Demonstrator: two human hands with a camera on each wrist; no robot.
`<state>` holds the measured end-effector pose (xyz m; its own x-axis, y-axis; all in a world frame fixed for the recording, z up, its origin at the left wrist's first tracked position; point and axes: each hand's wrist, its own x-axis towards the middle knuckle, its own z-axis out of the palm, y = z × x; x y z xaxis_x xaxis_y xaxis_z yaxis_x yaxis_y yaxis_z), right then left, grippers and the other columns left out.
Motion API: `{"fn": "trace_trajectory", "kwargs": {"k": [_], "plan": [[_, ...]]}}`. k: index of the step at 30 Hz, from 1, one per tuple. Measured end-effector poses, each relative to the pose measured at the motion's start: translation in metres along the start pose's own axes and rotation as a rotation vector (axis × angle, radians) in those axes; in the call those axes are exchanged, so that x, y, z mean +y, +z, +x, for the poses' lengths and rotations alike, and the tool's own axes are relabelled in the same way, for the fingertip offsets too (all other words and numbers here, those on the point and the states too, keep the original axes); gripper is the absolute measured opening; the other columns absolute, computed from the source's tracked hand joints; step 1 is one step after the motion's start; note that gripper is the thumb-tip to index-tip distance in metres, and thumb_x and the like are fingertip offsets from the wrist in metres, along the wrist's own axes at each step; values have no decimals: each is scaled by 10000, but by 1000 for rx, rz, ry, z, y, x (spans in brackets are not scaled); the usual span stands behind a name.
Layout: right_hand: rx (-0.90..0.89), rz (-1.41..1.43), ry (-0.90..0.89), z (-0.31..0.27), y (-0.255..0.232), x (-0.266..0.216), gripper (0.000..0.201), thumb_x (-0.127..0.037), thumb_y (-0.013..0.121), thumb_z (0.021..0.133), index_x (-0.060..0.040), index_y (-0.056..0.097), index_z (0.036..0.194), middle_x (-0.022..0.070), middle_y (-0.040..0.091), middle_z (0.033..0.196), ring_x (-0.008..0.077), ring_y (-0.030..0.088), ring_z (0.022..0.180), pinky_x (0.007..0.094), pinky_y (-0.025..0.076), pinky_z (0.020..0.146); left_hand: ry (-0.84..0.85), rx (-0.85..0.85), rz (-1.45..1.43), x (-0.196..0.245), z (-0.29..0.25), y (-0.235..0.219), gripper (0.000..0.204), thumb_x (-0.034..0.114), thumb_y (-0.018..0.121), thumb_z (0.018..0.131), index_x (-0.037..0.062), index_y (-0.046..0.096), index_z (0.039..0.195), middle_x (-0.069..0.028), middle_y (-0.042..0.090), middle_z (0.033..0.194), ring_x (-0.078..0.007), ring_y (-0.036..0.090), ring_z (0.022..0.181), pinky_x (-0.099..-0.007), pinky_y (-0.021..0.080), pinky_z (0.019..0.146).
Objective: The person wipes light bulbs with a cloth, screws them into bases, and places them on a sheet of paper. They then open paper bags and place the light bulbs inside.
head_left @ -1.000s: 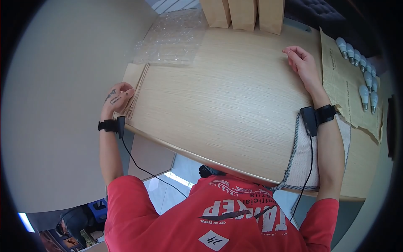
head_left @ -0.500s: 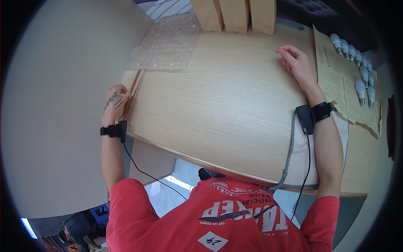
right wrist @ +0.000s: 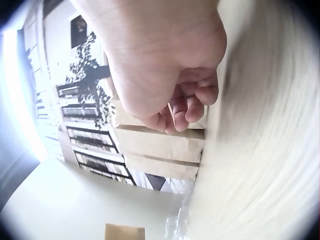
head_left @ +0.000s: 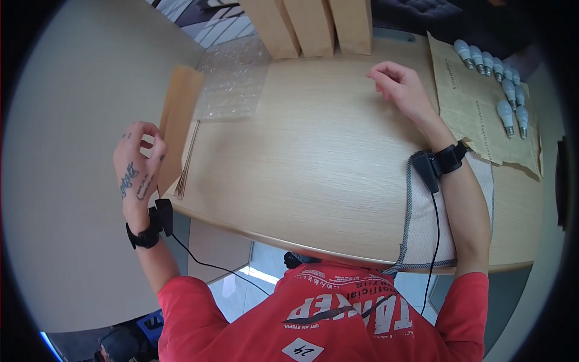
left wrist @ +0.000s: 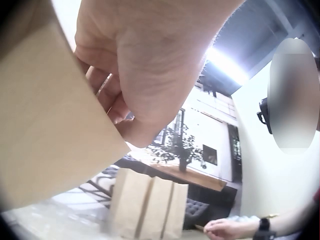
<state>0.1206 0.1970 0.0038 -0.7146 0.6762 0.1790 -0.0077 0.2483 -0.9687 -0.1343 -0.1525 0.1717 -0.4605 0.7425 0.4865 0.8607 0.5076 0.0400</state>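
Note:
My left hand [head_left: 139, 160] pinches a flat, folded brown paper bag [head_left: 180, 108] by its side edge, at the table's left end. In the left wrist view the same bag's broad side fills the left, with the thumb and fingers at its edge. Below it, more flat paper bags [head_left: 188, 163] lie in a thin stack near the front left edge. My right hand [head_left: 401, 90] hangs loosely curled over the far right part of the table, with nothing visible in it. The right wrist view shows its relaxed fingers [right wrist: 192, 107].
Three paper bags [head_left: 307, 30] stand upright at the back. Clear bubble wrap [head_left: 232, 81] lies at the back left. Several light bulbs [head_left: 505, 114] rest on printed brown paper [head_left: 458, 96] at the right. A pale cloth [head_left: 422, 223] lies under my right forearm.
My left hand has lifted a flat paper bag off the stack and moved it left and up. The right hand stays loosely curled, while the head view has shifted somewhat.

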Motion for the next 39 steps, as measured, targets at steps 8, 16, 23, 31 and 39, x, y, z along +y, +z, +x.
{"fn": "trace_trajectory", "kwargs": {"k": [8,16,23,31,39], "plan": [[10,-125,-356,-26,17,-87,219,-179,629,958,-9,682,1086,23,680,998,88,605,922,243,479,840,403,-22,-254,86,13,20,129,-37,632,751,12,581,859,-78,630,850,-186,601,675,-281,489,680],[20,-112,-428,-31,16,-90,120,-69,607,924,3,700,948,36,638,841,118,610,803,266,491,758,366,-52,-445,119,32,46,89,-6,637,785,17,597,861,-57,639,839,-160,604,671,-264,501,625],[-67,-319,-401,-37,15,-99,115,-11,668,765,46,696,861,218,624,766,297,630,700,369,482,642,271,-22,-479,130,42,62,55,20,647,789,30,618,834,-62,656,782,-176,644,695,-265,509,551],[-262,-248,-662,-47,21,-73,492,-92,752,705,38,614,1158,247,670,1010,376,654,943,389,522,833,318,-171,-548,143,51,67,106,106,629,844,44,656,925,-86,681,821,-202,659,742,-305,525,625],[-468,-238,-299,-45,9,-89,679,-114,816,713,6,531,1318,176,586,1310,280,555,1207,360,438,1033,307,33,-617,110,61,78,297,256,665,921,40,654,1124,-103,672,1105,-220,657,998,-325,516,857]]}}
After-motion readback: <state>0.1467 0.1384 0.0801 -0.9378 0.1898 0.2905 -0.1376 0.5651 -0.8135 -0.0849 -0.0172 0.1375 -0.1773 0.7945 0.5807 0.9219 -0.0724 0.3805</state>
